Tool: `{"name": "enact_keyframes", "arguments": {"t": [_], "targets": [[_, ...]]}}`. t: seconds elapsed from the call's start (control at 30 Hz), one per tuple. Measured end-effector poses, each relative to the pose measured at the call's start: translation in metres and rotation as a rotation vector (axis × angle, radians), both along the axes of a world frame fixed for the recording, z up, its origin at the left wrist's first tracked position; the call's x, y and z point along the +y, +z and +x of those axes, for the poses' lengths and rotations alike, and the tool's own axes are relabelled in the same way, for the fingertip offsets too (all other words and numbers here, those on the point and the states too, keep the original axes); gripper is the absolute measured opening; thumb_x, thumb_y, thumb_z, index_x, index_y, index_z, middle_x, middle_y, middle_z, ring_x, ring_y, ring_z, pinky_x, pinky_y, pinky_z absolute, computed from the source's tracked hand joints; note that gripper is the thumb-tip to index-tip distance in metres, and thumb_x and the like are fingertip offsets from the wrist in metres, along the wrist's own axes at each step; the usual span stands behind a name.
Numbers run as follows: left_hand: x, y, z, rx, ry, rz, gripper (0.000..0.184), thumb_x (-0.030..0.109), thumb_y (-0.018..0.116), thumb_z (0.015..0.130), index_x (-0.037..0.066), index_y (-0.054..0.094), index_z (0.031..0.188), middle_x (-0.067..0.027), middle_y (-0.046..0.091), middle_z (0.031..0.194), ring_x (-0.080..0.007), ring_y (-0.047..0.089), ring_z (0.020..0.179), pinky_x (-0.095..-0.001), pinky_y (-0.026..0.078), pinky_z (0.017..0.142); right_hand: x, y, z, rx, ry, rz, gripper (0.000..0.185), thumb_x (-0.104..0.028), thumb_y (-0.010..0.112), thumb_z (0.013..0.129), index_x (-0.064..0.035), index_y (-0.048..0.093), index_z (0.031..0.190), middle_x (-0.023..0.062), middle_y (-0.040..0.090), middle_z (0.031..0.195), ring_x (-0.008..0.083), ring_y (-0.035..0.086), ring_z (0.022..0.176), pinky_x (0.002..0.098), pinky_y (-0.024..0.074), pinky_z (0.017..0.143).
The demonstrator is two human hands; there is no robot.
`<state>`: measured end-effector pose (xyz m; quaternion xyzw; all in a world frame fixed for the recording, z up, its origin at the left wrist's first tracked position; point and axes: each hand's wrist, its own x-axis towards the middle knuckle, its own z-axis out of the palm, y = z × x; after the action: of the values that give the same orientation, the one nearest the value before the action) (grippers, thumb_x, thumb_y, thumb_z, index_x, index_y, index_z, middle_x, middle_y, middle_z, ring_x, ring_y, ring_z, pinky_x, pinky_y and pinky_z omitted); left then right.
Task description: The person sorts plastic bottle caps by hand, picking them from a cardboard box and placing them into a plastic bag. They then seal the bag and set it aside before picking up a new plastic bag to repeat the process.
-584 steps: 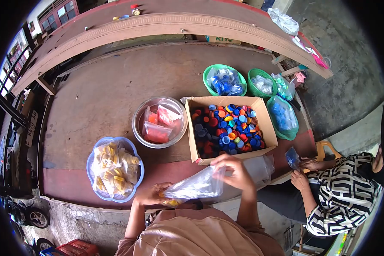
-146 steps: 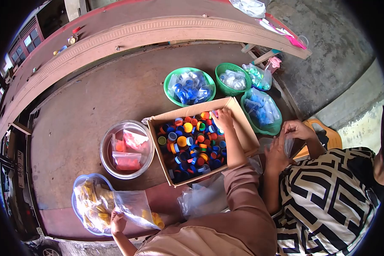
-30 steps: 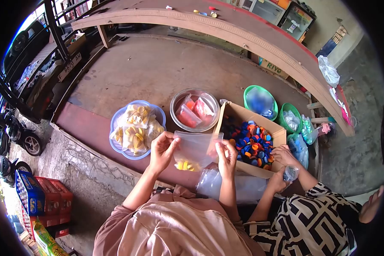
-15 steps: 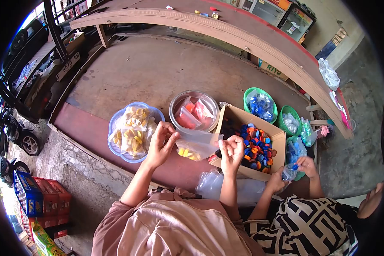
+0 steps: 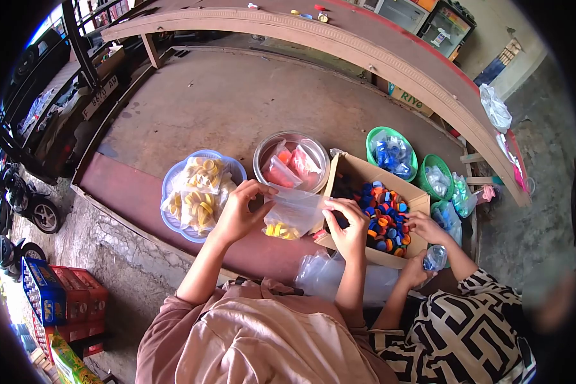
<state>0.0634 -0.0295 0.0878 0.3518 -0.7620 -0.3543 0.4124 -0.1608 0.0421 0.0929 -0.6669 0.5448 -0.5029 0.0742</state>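
My left hand (image 5: pixel 242 214) pinches one top corner of a clear plastic bag (image 5: pixel 301 208). At the opposite top corner, my right hand (image 5: pixel 349 229) has thumb and fingers closed on the edge. The bag hangs stretched between them, with several yellow bottle caps (image 5: pixel 280 231) at its bottom. Just behind it sits a metal bowl (image 5: pixel 257 157) holding bags of red caps (image 5: pixel 287 168). Left of my left hand is a light blue basket (image 5: pixel 166 195) with bags of yellowish caps (image 5: pixel 199 208). A cardboard box (image 5: pixel 418 205) of loose blue, orange and red caps (image 5: pixel 384 214) stands beside my right hand.
On my right, a co-worker's hand (image 5: pixel 429 228) reaches into the box; their other hand (image 5: pixel 416 272) holds a clear bag (image 5: pixel 435 258). Green baskets (image 5: pixel 411 150) hold bagged caps. Flat plastic bags (image 5: pixel 349 278) lie before me. A wooden bench (image 5: pixel 288 31) spans the back.
My fingers have shifted along the bag's top edge, and the bag now hangs flatter between my hands. The co-worker's one hand has moved from their bag to the box of caps.
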Motion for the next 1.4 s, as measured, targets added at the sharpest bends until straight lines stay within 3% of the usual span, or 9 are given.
{"name": "enact_keyframes", "arguments": {"t": [0.27, 0.4, 0.47, 0.57, 0.67, 0.87, 1.0, 1.2, 1.4], "targets": [[-0.006, -0.006, -0.003, -0.096, 0.083, -0.273, 0.011, 0.003, 0.064, 0.075, 0.002, 0.06, 0.085, -0.0081, 0.059, 0.082, -0.0259, 0.054, 0.083, -0.0358, 0.044, 0.072, -0.006, -0.001, 0.004, 0.079, -0.052, -0.005, 0.006, -0.002, 0.063, 0.077, 0.0002, 0.062, 0.082, 0.0112, 0.063, 0.079, 0.0239, 0.062, 0.078, 0.0314, 0.0479, 0.068], [-0.009, -0.005, -0.002, -0.053, 0.012, -0.149, 0.008, 0.003, 0.061, 0.077, 0.001, 0.059, 0.085, -0.0104, 0.058, 0.08, -0.0255, 0.055, 0.077, -0.0343, 0.045, 0.07, -0.008, -0.004, 0.004, -0.102, -0.028, 0.13, 0.005, -0.003, 0.06, 0.08, 0.001, 0.06, 0.081, 0.0119, 0.064, 0.079, 0.0231, 0.063, 0.075, 0.0311, 0.0481, 0.069], [-0.01, -0.009, -0.002, -0.011, -0.007, -0.051, 0.01, 0.004, 0.06, 0.079, 0.001, 0.058, 0.089, -0.0098, 0.058, 0.077, -0.0232, 0.056, 0.073, -0.0325, 0.044, 0.065, -0.01, -0.015, -0.001, -0.142, -0.022, 0.135, 0.011, -0.004, 0.061, 0.08, 0.0014, 0.058, 0.089, 0.013, 0.064, 0.076, 0.0197, 0.064, 0.072, 0.0293, 0.0474, 0.068], [-0.011, -0.007, 0.0, 0.03, 0.009, 0.125, 0.014, 0.005, 0.058, 0.082, 0.001, 0.053, 0.094, -0.0085, 0.058, 0.075, -0.0188, 0.056, 0.067, -0.0289, 0.041, 0.059, -0.012, -0.027, -0.003, -0.269, -0.036, 0.157, 0.019, -0.004, 0.062, 0.08, 0.0022, 0.054, 0.096, 0.0123, 0.064, 0.072, 0.0162, 0.063, 0.071, 0.0274, 0.0466, 0.067], [-0.014, -0.014, 0.001, 0.039, -0.018, 0.202, 0.013, 0.005, 0.057, 0.084, 0.002, 0.048, 0.093, -0.0017, 0.051, 0.08, -0.0092, 0.048, 0.075, -0.0243, 0.036, 0.064, -0.011, -0.026, -0.002, -0.247, -0.08, 0.2, 0.019, -0.005, 0.063, 0.08, 0.0018, 0.054, 0.095, 0.0114, 0.064, 0.072, 0.0151, 0.063, 0.069, 0.0277, 0.0464, 0.068], [-0.016, -0.023, -0.001, 0.116, -0.041, 0.251, 0.008, 0.001, 0.052, 0.086, 0.002, 0.047, 0.091, -0.0013, 0.05, 0.081, -0.0086, 0.047, 0.075, -0.023, 0.038, 0.067, -0.01, -0.03, -0.002, -0.216, -0.027, 0.186, 0.026, -0.007, 0.065, 0.079, -0.0004, 0.055, 0.102, 0.0055, 0.061, 0.07, 0.0121, 0.06, 0.071, 0.0255, 0.0448, 0.071], [-0.016, -0.019, -0.002, 0.091, -0.049, 0.268, 0.006, 0.0, 0.05, 0.087, 0.002, 0.047, 0.091, -0.0017, 0.05, 0.082, -0.0083, 0.047, 0.076, -0.0226, 0.038, 0.068, -0.011, -0.039, -0.004, -0.377, 0.058, 0.289, 0.031, -0.007, 0.065, 0.08, -0.0006, 0.054, 0.108, 0.0017, 0.057, 0.075, 0.0094, 0.055, 0.075, 0.0241, 0.044, 0.073], [-0.016, -0.023, -0.005, 0.161, -0.063, 0.295, 0.007, 0.001, 0.052, 0.087, 0.002, 0.047, 0.091, -0.0006, 0.048, 0.08, -0.0073, 0.046, 0.076, -0.0221, 0.038, 0.068, -0.013, -0.05, -0.005, -0.666, 0.134, 0.42, 0.033, -0.006, 0.064, 0.081, 0.0, 0.053, 0.112, 0.0018, 0.057, 0.077, 0.0082, 0.055, 0.079, 0.0238, 0.0446, 0.076], [-0.016, -0.021, -0.004, 0.083, -0.021, 0.296, 0.009, 0.004, 0.054, 0.087, 0.002, 0.046, 0.089, -0.0001, 0.047, 0.08, -0.0066, 0.046, 0.075, -0.0222, 0.038, 0.066, -0.012, -0.046, -0.008, -0.555, 0.024, 0.253, 0.039, -0.001, 0.066, 0.078, 0.0027, 0.05, 0.113, 0.006, 0.063, 0.083, 0.0094, 0.059, 0.077, 0.0231, 0.0456, 0.076]]}}
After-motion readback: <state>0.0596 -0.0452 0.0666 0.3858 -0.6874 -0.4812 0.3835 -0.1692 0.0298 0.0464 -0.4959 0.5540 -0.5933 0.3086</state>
